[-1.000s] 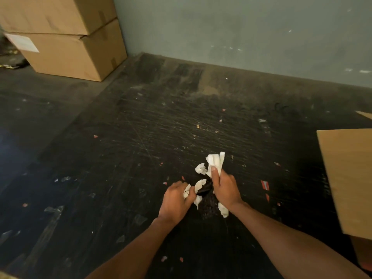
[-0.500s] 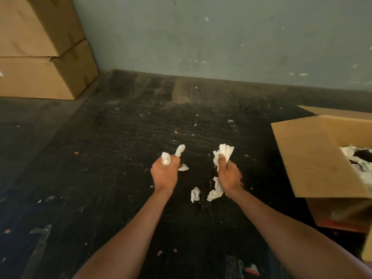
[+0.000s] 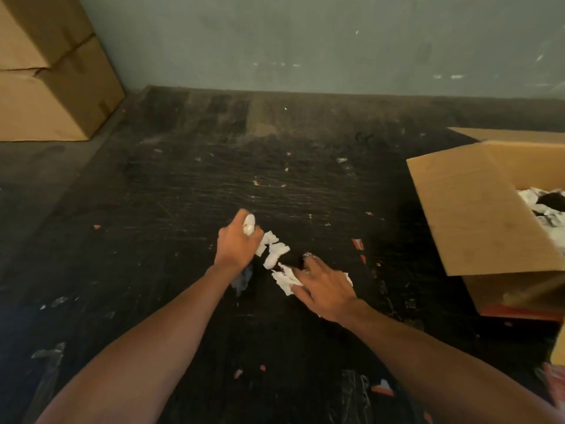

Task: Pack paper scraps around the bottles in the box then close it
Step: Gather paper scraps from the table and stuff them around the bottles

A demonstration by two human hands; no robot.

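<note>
My left hand [image 3: 236, 243] is closed on white paper scraps, which poke out above and to the right of the fist. My right hand [image 3: 323, 286] lies low over the dark floor with fingers spread, pressing on more white paper scraps [image 3: 284, 278]. Loose scraps [image 3: 273, 250] lie between the two hands. An open cardboard box [image 3: 477, 215] stands at the right with its flap raised; white scraps and a dark bottle top [image 3: 552, 201] show inside it.
Two stacked closed cardboard boxes [image 3: 52, 96] stand at the far left against the grey-green wall [image 3: 305, 41]. The black floor mat [image 3: 214, 179] is scratched and dotted with small bits of litter.
My right hand has dropped from a raised fist to the floor with fingers spread over scraps. My left hand keeps its scraps. The view has shifted, showing more of the open box.
</note>
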